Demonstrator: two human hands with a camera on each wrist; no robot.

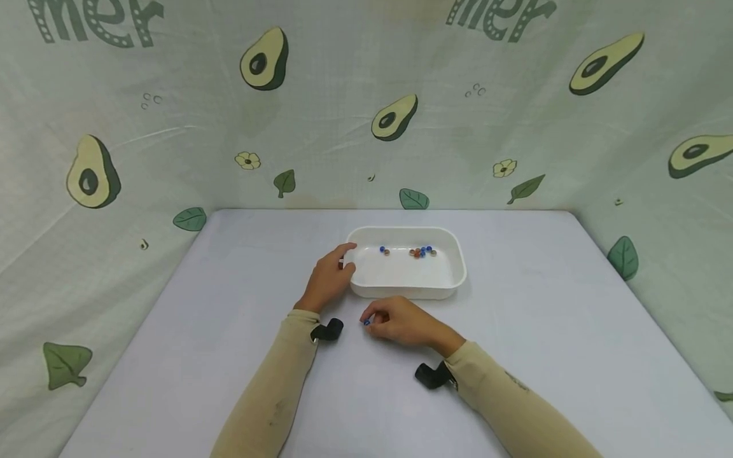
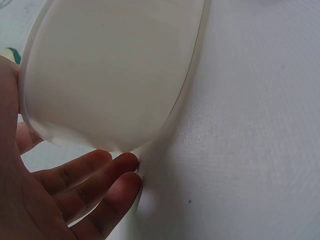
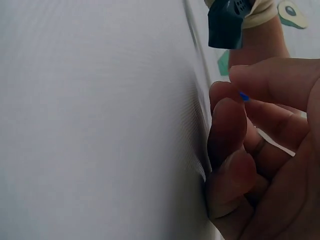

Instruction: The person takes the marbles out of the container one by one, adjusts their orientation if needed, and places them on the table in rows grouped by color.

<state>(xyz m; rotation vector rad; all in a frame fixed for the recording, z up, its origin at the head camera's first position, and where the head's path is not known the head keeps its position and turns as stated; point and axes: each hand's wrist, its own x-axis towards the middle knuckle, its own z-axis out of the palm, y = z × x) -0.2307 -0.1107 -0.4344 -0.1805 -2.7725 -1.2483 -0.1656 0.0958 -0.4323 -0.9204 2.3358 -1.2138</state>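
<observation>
At the upper left of the head view, the patterned cloth backdrop carries grey-green lettering that reads "mer"; the frame's top edge cuts off whatever stands above it. Below and right of this, left of centre, the left hand holds the left end of the white tray, thumb at the rim and fingers bent against the end wall. Just right of that hand, below the tray, a small blue bead sits pinched between thumb and index finger of the right hand, low over the tabletop. Inside the tray lie a pair of beads towards the left and a mixed cluster of blue, orange and brownish ones further right. The step in hand looks like handling single beads while the tray is steadied; the next move calls for a light, even pinch, since something so small and round could slip away and roll. No label shows on the tray. Towards the upper right, "mer" repeats, likewise cropped.
</observation>
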